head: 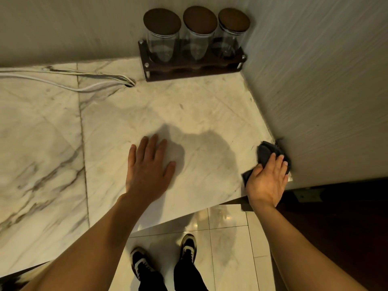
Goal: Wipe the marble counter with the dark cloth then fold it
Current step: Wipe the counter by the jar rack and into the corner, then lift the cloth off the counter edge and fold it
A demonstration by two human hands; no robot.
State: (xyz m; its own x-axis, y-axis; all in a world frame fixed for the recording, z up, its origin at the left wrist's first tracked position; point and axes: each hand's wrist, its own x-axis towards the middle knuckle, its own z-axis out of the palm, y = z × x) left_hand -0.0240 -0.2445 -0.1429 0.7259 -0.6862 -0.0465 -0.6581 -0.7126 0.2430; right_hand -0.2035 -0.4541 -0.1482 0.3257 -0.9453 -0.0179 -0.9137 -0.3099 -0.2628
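The dark cloth (265,154) lies bunched at the right end of the marble counter (147,114), pressed against the side wall. My right hand (267,179) rests on top of it with fingers together, pinning it to the stone near the counter's front right corner. My left hand (148,169) lies flat on the bare marble, palm down, fingers spread, well to the left of the cloth and holding nothing.
A dark wooden rack (192,66) with three lidded glass jars (198,32) stands in the back right corner. White cables (69,80) run across the back left into a hole in the counter. The side wall (327,101) bounds the right. Below the front edge are floor tiles and my shoes (188,247).
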